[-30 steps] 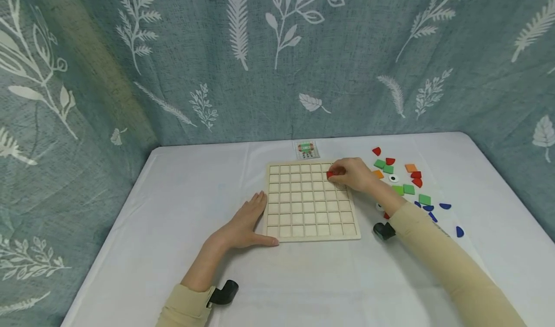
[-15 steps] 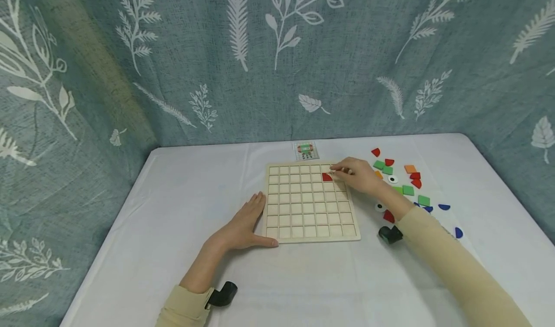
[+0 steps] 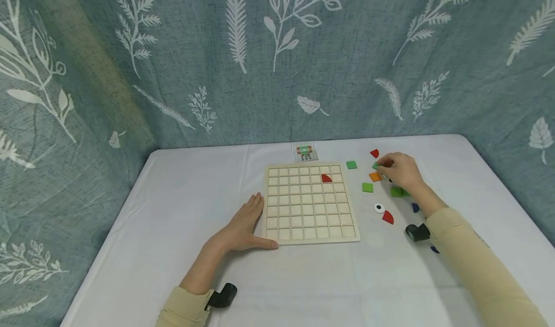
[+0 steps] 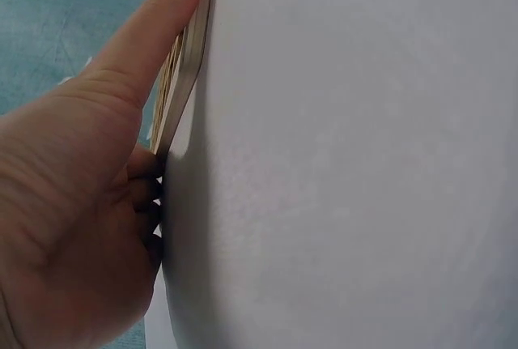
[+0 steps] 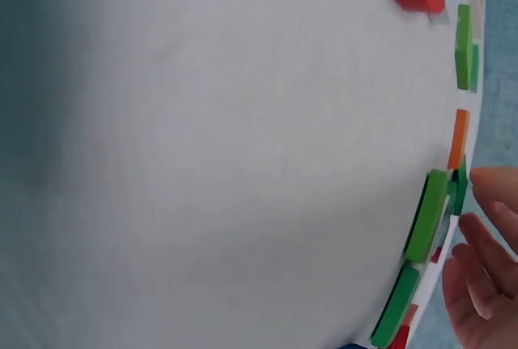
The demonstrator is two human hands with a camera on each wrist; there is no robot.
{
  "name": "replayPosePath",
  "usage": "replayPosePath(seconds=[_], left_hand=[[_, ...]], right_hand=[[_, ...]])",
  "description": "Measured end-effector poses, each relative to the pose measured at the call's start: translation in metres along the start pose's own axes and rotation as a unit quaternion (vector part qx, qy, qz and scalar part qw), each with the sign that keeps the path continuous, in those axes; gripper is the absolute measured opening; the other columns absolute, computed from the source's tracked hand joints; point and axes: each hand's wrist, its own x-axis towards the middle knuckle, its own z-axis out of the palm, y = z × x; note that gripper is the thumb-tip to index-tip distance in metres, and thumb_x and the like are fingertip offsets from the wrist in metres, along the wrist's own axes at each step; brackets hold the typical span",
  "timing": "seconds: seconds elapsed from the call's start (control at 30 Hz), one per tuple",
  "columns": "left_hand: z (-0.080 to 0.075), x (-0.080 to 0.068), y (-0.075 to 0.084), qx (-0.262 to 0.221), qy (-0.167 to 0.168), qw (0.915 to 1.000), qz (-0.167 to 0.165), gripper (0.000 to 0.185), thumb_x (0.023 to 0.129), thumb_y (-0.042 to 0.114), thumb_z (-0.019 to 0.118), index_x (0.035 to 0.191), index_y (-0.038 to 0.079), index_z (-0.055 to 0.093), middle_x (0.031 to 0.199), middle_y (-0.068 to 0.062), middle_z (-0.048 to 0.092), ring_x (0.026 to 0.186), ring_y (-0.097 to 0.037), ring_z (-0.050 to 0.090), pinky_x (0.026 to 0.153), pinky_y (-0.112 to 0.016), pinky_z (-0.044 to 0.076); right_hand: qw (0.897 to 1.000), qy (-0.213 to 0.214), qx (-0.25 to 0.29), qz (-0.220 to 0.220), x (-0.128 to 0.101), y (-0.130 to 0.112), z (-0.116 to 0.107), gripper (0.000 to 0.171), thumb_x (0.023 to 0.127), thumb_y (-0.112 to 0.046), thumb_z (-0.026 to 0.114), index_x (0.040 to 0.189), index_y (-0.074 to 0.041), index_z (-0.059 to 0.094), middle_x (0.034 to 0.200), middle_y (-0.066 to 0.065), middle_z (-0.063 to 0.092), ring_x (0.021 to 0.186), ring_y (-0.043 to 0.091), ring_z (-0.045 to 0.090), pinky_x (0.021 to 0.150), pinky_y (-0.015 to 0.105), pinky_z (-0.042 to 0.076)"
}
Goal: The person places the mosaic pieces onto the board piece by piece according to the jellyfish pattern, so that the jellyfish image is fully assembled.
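Note:
My left hand [image 3: 244, 226] rests spread against the left edge and near-left corner of a wooden grid board [image 3: 313, 241]. In the left wrist view the thumb [image 4: 142, 37] lies along the board's edge. One red quarter-circle piece [image 3: 326, 178] lies in a square near the board's upper right. Right of the board, my right hand [image 3: 402, 172] pinches a small green square tile [image 3: 375, 165] between thumb and fingertips, low among the loose pieces. An orange tile [image 3: 375, 176] lies just below those fingertips. The palm and forearm hide several other pieces.
A small picture card [image 3: 305, 151] lies behind the board. Loose green tiles [image 3: 351, 164], a white eye disc [image 3: 379, 208], red pieces [image 3: 388, 217] and blue pieces [image 3: 415, 207] are scattered right of the board. A patterned curtain [image 3: 260, 96] stands behind the white table.
My right hand let go of the red quarter-circle on the board, then moved right to the loose pieces and took hold of a green tile. My left hand stays at the board's edge.

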Motion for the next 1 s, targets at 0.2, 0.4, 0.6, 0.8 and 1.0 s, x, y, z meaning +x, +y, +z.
replayPosePath(seconds=[0.2,0.4,0.6,0.8,1.0], left_hand=[[0.002,0.0,0.001,0.001,0.001,1.0,0.003,0.125,0.072,0.054,0.082,0.152,-0.008,0.008,0.16,-0.021,0.001,0.148,-0.032,-0.003,0.118,-0.047,0.005],[0.002,-0.001,0.0,0.007,-0.001,1.0,-0.002,0.126,0.072,0.056,0.08,0.153,-0.007,0.007,0.161,-0.019,0.001,0.148,-0.031,-0.003,0.119,-0.047,0.005],[0.0,0.001,0.0,0.005,-0.002,1.0,-0.004,0.125,0.075,0.057,0.078,0.152,-0.007,0.004,0.161,-0.021,-0.001,0.148,-0.033,-0.003,0.118,-0.048,0.006],[0.001,0.003,0.0,0.011,0.001,0.9999,0.0,0.126,0.074,0.056,0.079,0.152,-0.008,0.004,0.16,-0.022,-0.001,0.148,-0.034,-0.003,0.118,-0.048,0.006],[0.003,0.004,0.0,0.015,0.004,0.9999,0.004,0.125,0.074,0.056,0.079,0.152,-0.009,0.005,0.16,-0.022,0.0,0.148,-0.034,-0.003,0.118,-0.048,0.005]], right_hand=[[1.0,-0.017,-0.012,0.022,0.003,0.002,0.0,0.026,0.094,-0.015,0.065,0.113,0.003,0.067,0.109,0.025,0.064,0.099,0.038,0.059,0.081,0.049,0.05],[0.999,-0.018,0.008,0.027,0.006,-0.007,0.005,0.026,0.093,-0.018,0.067,0.112,0.001,0.067,0.109,0.023,0.063,0.099,0.036,0.055,0.079,0.046,0.049],[0.996,-0.059,0.073,0.0,0.01,-0.042,0.027,0.025,0.091,-0.025,0.07,0.109,-0.008,0.069,0.113,0.014,0.064,0.106,0.031,0.057,0.081,0.043,0.049],[0.983,-0.11,0.114,-0.089,0.012,-0.072,0.054,0.018,0.089,-0.021,0.074,0.102,-0.01,0.071,0.103,0.007,0.067,0.099,0.026,0.062,0.081,0.04,0.052],[0.972,-0.12,0.101,-0.177,0.016,-0.087,0.071,0.009,0.089,-0.01,0.073,0.097,-0.007,0.071,0.097,0.006,0.067,0.089,0.02,0.062,0.077,0.036,0.053]])
